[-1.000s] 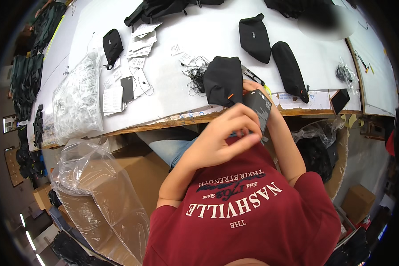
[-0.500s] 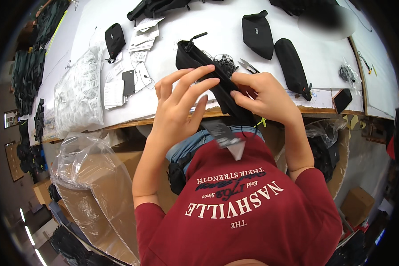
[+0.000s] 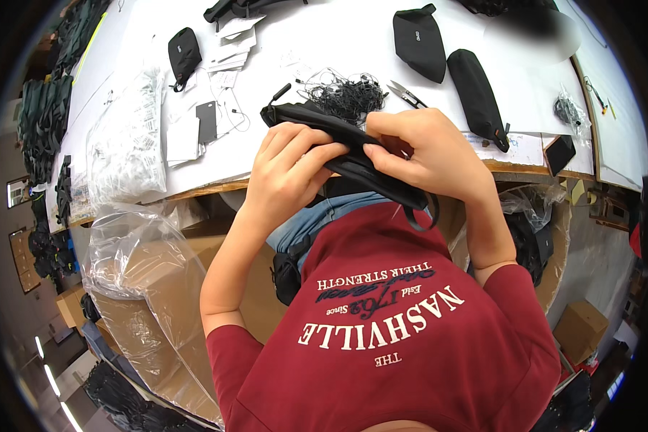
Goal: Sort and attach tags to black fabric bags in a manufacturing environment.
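Note:
Between my two hands, over the table's front edge, is a black fabric pouch [image 3: 385, 178] with a zip along its long side and a short cord pull at its far left end. My left hand [image 3: 288, 160] has its fingers bent over the pouch's middle and grips it. Thumb and fingers of my right hand [image 3: 432, 153] pinch the pouch's upper edge. A black strap loop dangles from its lower right end. The inside of the pouch is hidden. Just beyond it lies a tangle of black strings [image 3: 347, 97], beside a pair of thread snips [image 3: 408, 95].
More black pouches [image 3: 419, 45] [image 3: 477, 97] [image 3: 185, 57] lie about the white table. Left are paper cards [image 3: 183, 138], a black card [image 3: 207, 122] and a clear bag of white pieces [image 3: 126, 137]. A dark flat device [image 3: 559, 155] sits at right. Below stands a plastic-lined cardboard box [image 3: 144, 288].
The pouch has tilted flatter, and its far end has swung left and nearer. My left fingers, spread before, have closed onto it. The dark tag hanging below no longer shows.

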The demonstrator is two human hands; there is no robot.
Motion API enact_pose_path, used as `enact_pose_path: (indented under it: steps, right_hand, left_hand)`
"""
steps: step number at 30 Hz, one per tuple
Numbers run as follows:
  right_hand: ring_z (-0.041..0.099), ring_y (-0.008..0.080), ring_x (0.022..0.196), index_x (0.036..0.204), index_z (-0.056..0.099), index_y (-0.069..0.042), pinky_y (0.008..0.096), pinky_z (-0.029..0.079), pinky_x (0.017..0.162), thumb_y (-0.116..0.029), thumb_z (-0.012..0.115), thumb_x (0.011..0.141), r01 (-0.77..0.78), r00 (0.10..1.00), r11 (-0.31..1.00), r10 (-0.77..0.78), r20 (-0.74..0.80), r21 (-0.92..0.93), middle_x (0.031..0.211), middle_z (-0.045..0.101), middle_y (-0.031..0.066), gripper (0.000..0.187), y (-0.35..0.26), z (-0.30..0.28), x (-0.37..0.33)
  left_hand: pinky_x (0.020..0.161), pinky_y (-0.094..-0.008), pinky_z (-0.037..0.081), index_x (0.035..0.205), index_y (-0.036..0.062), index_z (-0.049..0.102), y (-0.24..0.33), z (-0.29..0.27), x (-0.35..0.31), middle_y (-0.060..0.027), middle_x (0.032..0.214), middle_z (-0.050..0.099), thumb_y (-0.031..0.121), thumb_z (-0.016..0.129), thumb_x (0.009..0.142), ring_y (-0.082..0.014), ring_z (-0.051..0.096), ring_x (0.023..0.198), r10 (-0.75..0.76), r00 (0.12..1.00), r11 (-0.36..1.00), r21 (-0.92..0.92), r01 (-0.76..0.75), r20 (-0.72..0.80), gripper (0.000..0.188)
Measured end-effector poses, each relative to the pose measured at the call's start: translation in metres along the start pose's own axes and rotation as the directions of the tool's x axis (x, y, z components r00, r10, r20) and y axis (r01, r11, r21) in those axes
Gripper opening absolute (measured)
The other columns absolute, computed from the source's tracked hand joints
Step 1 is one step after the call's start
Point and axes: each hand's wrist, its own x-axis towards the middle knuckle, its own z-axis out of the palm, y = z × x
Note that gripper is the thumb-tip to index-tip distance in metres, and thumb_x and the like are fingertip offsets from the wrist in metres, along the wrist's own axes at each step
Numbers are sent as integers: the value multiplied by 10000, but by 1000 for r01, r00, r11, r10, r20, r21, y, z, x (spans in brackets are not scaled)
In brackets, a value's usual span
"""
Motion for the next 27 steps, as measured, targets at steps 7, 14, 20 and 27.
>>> enact_pose_path:
  steps: [7,14,20,27]
  right_hand:
    - [443,188,485,752,527,-18,304,363,480,-125,629,808,23,999,996,-26,25,89,559,461,84,159,0,7,-3]
    - [550,251,519,755,543,-54,349,415,511,-220,622,818,-109,969,994,109,-222,13,579,549,91,194,17,14,2]
    - [561,118,644,898,667,-19,258,445,626,-193,628,881,-58,996,958,75,-50,282,679,616,42,179,24,33,1]
    - [458,226,1250,1365,442,15,344,313,1079,-539,418,953,-479,824,593,51,564,647,1305,532,144,691,93,61,-45]
  left_hand:
    - [765,-343,469,886,75,662,-2,1,-1,-19,866,637,69,693,601,-196,599,825,52,999,998,-21,-52,-16,287]
    - [757,-331,465,804,69,605,12,-8,-5,-33,805,594,24,658,607,-196,588,787,13,983,999,-33,-7,183,209]
    - [680,-336,437,768,65,534,37,-27,-11,-48,713,503,25,641,673,-220,528,712,-80,842,997,25,78,534,149]
    - [588,-339,433,824,23,595,24,-47,-38,-99,694,554,107,739,739,-250,532,635,-421,816,855,-127,503,397,187]
